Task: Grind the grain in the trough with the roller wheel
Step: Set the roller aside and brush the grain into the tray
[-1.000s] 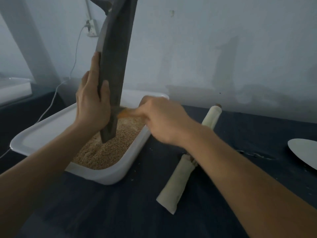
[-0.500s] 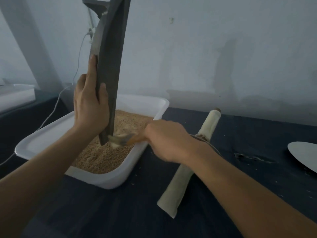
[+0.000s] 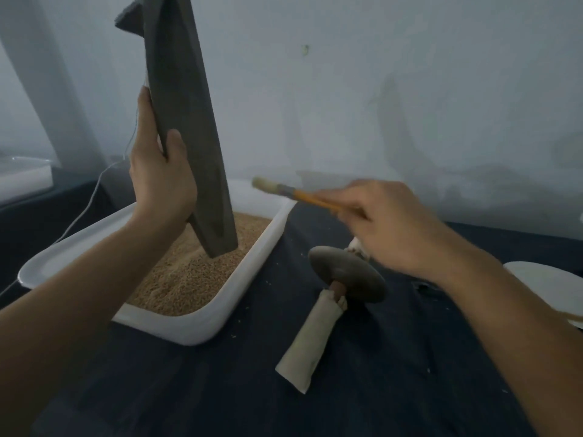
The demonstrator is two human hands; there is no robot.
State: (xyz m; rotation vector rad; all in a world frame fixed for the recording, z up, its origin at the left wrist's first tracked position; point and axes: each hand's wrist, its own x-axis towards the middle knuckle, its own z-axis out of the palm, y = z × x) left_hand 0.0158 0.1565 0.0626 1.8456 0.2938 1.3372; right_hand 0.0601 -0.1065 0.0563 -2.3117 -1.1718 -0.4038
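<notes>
Trough (image 3: 186,121): dark grey, long and narrow, stood nearly vertical. Long axis runs top-to-bottom, upper end leaning slightly left and out of frame at top; lower end down in the grain (image 3: 189,272), inside white tray (image 3: 202,323). Grain is tan, heaped in tray's near right portion.

L hand (image 3: 161,181): clamped on trough's left edge at mid-height, thumb across the near face, fingers behind it.

R hand (image 3: 385,228): gripping orange handle of small brush (image 3: 284,190); bristles point left twd trough, not touching it. Brush axis approx. horizontal, tilted slightly up at bristle end.

Roller wheel (image 3: 347,277): lying on dark table cloth (image 3: 220,389), right of tray, below R hand, not held. Stone disc tilted; cloth-wrapped axle handles run near-to-far, near end pointing at viewer.

White plate (image 3: 542,279) at right edge. White cable (image 3: 91,197) far left.
</notes>
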